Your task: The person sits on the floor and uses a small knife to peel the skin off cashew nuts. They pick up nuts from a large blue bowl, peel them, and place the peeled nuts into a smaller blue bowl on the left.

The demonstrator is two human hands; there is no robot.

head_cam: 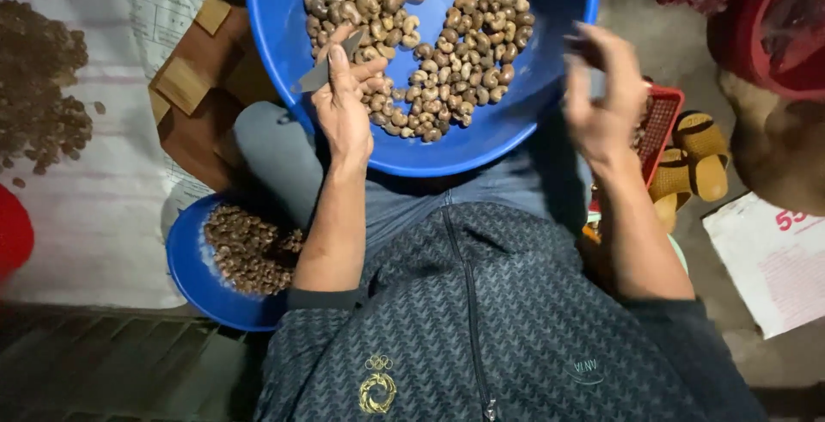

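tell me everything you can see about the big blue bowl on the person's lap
The big blue bowl is round, smooth and glossy, and looks like plastic. It rests on the person's lap, its far rim cut off by the top of the picture. A heap of pale brown cashew nuts fills its middle, leaving the near wall bare. The left hand, holding a small knife, reaches over its left rim onto the nuts. The right hand is blurred by its right rim.

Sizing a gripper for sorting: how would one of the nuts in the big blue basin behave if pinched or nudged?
Probably light and rigid: each nut is small, curved and keeps its shape in the pile. Its kidney shape suggests it would rock or slide rather than roll far. Nudging one likely shifts neighbours, since they lie loose and heaped in the blue basin.
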